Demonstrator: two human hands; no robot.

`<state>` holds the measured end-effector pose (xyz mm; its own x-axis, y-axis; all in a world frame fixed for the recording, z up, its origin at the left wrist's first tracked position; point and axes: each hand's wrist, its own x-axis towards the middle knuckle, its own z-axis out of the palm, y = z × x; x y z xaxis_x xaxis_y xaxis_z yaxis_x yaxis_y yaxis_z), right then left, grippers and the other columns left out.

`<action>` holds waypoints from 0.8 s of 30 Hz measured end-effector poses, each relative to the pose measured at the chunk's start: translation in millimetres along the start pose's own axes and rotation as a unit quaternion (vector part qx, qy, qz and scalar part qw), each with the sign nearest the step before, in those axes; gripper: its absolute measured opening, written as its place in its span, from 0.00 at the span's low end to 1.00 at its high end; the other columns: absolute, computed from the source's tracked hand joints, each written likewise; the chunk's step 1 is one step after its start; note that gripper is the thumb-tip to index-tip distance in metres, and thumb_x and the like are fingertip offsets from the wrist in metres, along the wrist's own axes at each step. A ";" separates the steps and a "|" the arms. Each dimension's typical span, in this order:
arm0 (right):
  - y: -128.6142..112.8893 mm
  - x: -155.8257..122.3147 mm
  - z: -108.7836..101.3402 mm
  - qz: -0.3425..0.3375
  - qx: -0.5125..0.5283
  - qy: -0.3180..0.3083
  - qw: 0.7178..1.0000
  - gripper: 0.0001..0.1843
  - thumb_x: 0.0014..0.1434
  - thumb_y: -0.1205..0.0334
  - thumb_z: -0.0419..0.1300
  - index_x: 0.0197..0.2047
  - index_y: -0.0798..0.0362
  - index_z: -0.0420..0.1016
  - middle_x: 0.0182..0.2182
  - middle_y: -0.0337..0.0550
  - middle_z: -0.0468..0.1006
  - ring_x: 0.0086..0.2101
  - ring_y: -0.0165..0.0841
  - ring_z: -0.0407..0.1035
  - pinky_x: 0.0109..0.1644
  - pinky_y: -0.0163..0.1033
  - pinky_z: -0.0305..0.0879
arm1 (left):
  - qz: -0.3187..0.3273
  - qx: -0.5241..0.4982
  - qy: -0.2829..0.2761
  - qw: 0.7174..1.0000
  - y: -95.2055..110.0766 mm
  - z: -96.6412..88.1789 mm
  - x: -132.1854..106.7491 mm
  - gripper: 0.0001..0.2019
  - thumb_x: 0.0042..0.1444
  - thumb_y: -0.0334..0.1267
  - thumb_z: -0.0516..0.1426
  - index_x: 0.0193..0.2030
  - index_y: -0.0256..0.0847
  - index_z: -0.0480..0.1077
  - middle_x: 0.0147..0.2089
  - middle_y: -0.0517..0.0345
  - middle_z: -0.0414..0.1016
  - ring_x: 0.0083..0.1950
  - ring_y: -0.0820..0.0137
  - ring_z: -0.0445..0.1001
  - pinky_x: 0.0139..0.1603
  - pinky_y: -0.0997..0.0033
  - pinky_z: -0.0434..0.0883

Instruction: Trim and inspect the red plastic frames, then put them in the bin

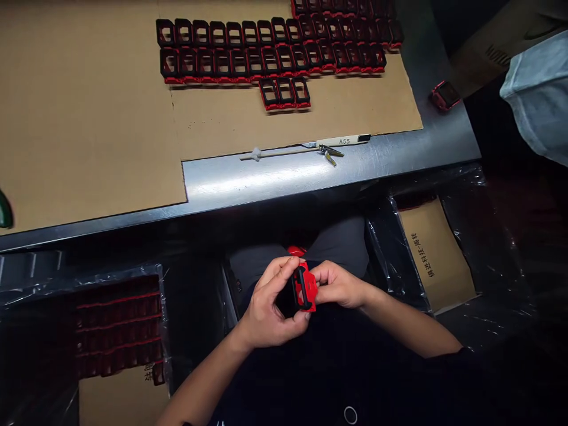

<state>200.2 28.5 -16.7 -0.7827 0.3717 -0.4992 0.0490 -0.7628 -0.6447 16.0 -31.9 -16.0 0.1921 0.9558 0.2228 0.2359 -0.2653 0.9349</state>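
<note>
Both my hands sit low over my lap and hold a red and black rectangular plastic frame (305,289) between them. My left hand (270,302) grips its left side, with the fingers curled over the top. My right hand (337,285) pinches its right edge with the fingertips. A small red piece (296,251) shows just above the frame, partly hidden behind my fingers. Several matching frames (275,59) lie in tight rows on a cardboard sheet (89,118), well beyond my hands.
A steel table edge (248,189) runs across in front of me, holding a pen-like marker, tweezers and a thin stick. Plastic-lined boxes stand on both sides, the left one (118,331) stacked with red frames. A co-worker's pale sleeve (536,94) intrudes at upper right.
</note>
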 end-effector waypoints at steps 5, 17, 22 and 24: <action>7.4 3.6 -3.1 0.008 0.067 -0.007 0.998 0.20 0.47 0.52 0.75 0.32 0.61 0.81 0.24 0.42 0.79 0.23 0.27 0.71 0.31 0.32 0.67 | 0.012 0.043 -0.009 0.999 10.3 -1.6 5.6 0.42 0.49 0.30 0.61 0.72 0.45 0.54 0.53 0.46 0.69 0.51 0.57 0.74 0.48 0.52 0.77; 20.9 6.3 -8.0 0.031 0.099 -0.035 0.994 0.24 0.46 0.47 0.75 0.28 0.62 0.80 0.24 0.46 0.81 0.22 0.30 0.75 0.28 0.33 0.72 | 0.030 0.046 -0.018 0.998 13.8 -2.7 7.2 0.41 0.47 0.30 0.61 0.70 0.44 0.58 0.50 0.47 0.73 0.48 0.58 0.76 0.45 0.55 0.78; 20.1 5.2 -8.5 0.025 0.074 -0.031 0.996 0.21 0.47 0.49 0.75 0.27 0.62 0.82 0.23 0.44 0.81 0.23 0.28 0.75 0.29 0.30 0.71 | 0.053 0.041 -0.017 0.998 12.7 -2.9 7.8 0.39 0.45 0.31 0.61 0.68 0.42 0.61 0.48 0.47 0.76 0.46 0.57 0.77 0.44 0.53 0.78; 19.0 4.1 -10.3 0.033 0.067 -0.050 0.996 0.21 0.47 0.49 0.75 0.29 0.62 0.83 0.23 0.44 0.81 0.23 0.29 0.75 0.30 0.30 0.71 | 0.060 0.038 -0.013 0.997 12.4 -2.8 7.4 0.38 0.45 0.32 0.62 0.67 0.40 0.62 0.48 0.46 0.77 0.45 0.57 0.77 0.44 0.52 0.78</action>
<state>204.2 20.9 -36.9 -0.8384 0.2698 -0.4736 0.0237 -0.8500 -0.5262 17.6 -27.8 -2.0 0.2472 0.9130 0.3245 0.2806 -0.3880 0.8779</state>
